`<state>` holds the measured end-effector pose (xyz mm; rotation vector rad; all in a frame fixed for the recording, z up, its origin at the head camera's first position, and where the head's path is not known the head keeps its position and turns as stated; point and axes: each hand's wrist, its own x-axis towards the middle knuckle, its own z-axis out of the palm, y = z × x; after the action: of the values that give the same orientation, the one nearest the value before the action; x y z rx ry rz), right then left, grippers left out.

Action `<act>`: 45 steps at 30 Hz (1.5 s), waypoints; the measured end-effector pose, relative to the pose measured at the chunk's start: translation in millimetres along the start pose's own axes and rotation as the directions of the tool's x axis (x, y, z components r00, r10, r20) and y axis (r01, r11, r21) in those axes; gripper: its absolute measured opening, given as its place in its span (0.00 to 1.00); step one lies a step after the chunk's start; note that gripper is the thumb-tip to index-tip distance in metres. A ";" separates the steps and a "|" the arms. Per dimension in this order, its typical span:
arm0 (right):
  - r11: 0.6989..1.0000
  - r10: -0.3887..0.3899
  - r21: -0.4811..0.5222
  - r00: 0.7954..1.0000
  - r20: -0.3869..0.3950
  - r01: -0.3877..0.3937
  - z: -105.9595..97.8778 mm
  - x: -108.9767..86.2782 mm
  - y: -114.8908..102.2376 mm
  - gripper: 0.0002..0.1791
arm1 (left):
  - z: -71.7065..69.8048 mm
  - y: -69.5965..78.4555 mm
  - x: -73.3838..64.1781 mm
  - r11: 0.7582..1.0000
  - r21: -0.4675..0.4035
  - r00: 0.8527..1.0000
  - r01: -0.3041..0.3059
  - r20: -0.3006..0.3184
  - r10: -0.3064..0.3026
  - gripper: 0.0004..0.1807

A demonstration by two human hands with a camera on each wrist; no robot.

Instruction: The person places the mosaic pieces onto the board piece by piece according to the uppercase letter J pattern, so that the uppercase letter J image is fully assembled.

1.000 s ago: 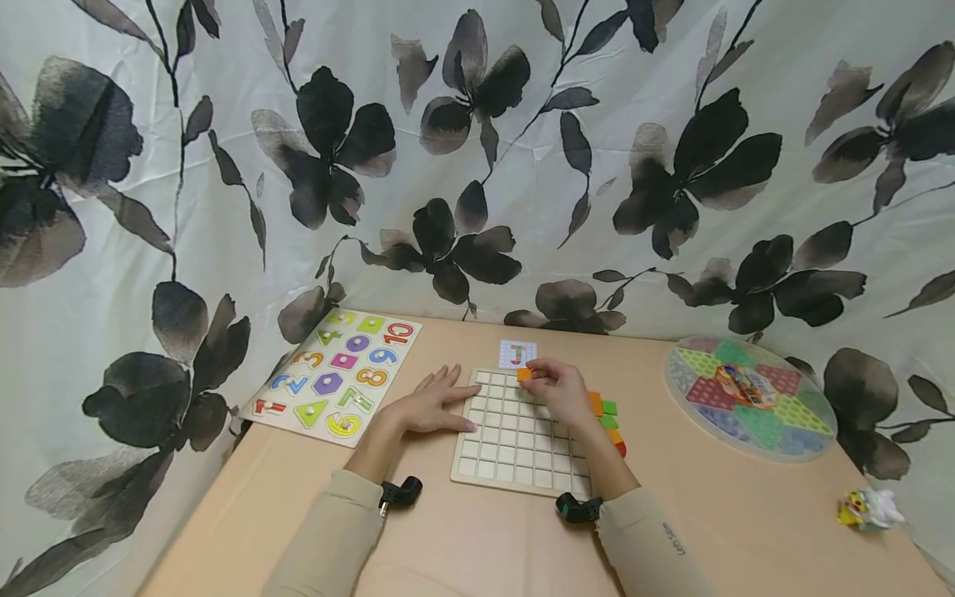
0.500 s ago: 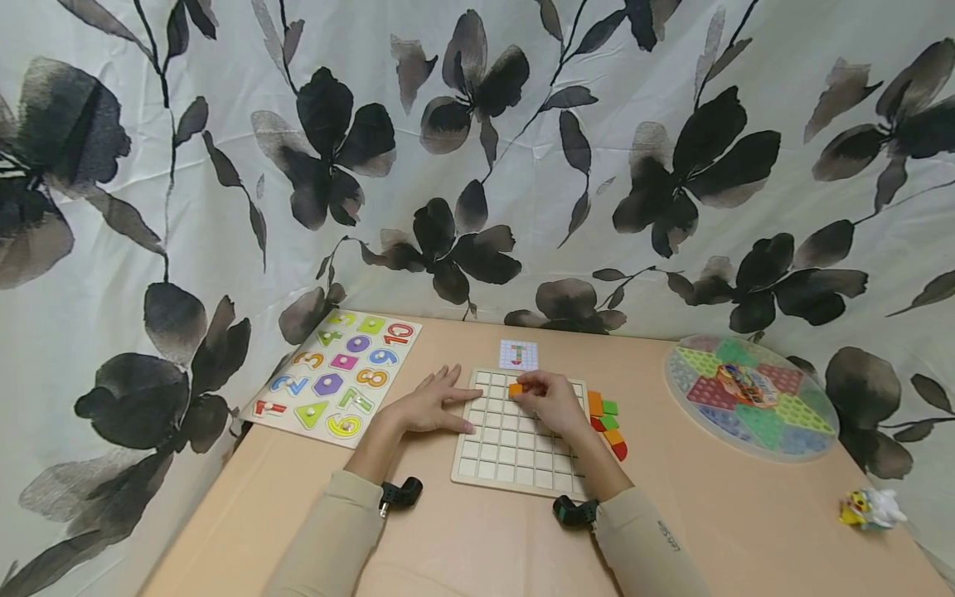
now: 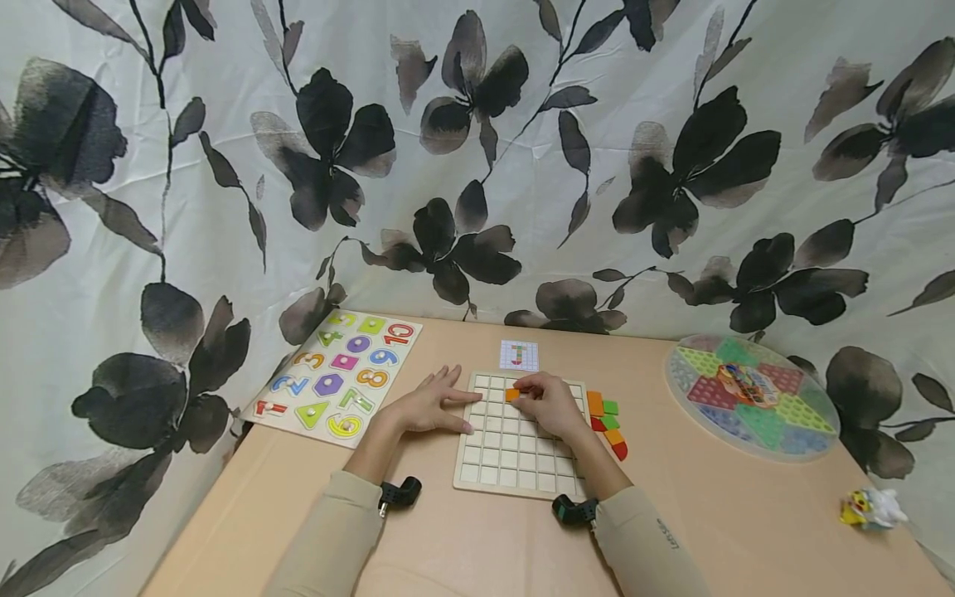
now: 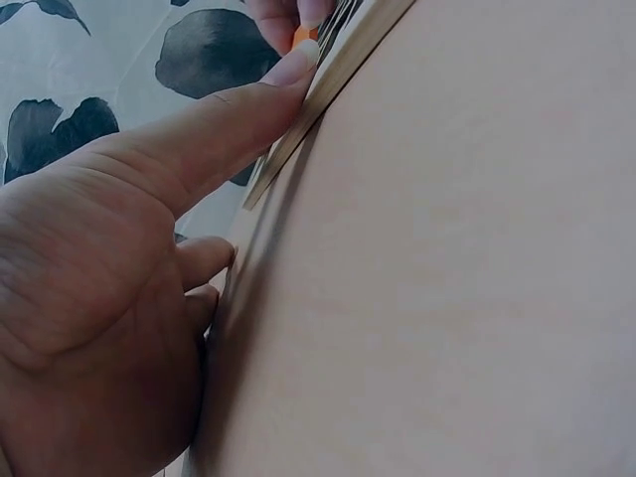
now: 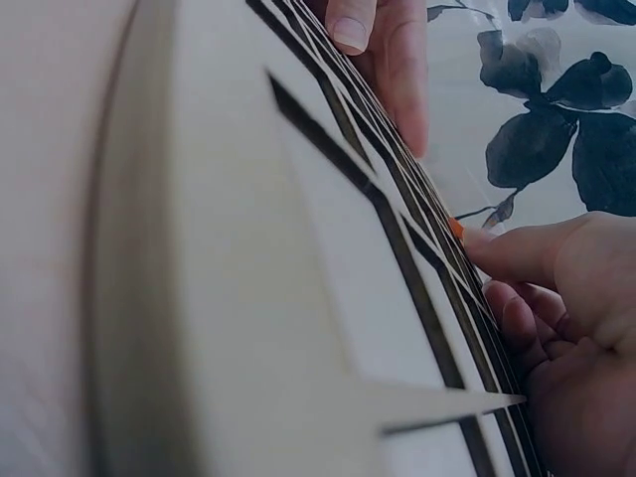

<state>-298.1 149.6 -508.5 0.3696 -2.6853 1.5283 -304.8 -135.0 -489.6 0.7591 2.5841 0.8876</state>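
A pale wooden grid board (image 3: pixel 496 458) with rows of square cells lies in the middle of the table. My right hand (image 3: pixel 554 406) is over its far half, pinching a small orange square tile (image 3: pixel 511 395) between thumb and fingers at the cells. In the right wrist view only an edge of the orange tile (image 5: pixel 457 228) shows by the thumb tip. My left hand (image 3: pixel 427 408) rests at the board's left side, fingers spread and straight, with index finger and thumb touching the edge. The left wrist view has the left thumb (image 4: pixel 224 134) on the wooden rim.
Orange, green and red pieces (image 3: pixel 610 421) lie right of the board. Behind it is a small card (image 3: pixel 518 355) printed with a coloured pattern on a grid. A number-and-shape puzzle board (image 3: pixel 339 377) lies left, a round star-patterned board (image 3: pixel 753 398) right, and a small toy figure (image 3: pixel 871 508) near the right edge.
My right hand has carried the orange tile from the board's far edge, in front of the card, slightly left and nearer onto the cells. The left hand has stayed in place.
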 end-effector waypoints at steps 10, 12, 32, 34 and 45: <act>0.999 -0.006 -0.033 1.000 0.004 0.006 2.0 0.9 1.2 0.11 | 0.6 -1.8 0.3 1.000 -0.006 1.000 -0.010 -0.005 0.010 0.46; 0.999 -0.007 -0.040 1.000 0.005 0.008 1.9 0.8 0.8 0.11 | 0.5 -1.8 0.4 1.000 0.006 1.000 -0.011 -0.003 0.011 0.49; 0.998 -0.034 -0.049 0.999 0.012 0.034 -0.7 2.4 -1.6 0.12 | -1.4 -1.8 3.2 0.999 0.033 1.000 -0.012 -0.001 0.012 0.52; 0.998 -0.035 -0.049 0.999 0.010 0.035 -0.8 2.1 -2.0 0.12 | -1.3 -1.5 3.1 0.999 0.032 1.000 -0.012 -0.001 0.012 0.52; 0.999 -0.038 -0.024 0.999 0.026 0.038 -1.7 0.5 -1.0 0.15 | -0.6 -0.4 1.0 0.999 0.030 1.000 -0.010 -0.001 0.010 0.52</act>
<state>-298.5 150.5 -506.7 0.4394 -2.6968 1.4893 -306.0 -135.0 -489.5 0.7802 2.6030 0.8540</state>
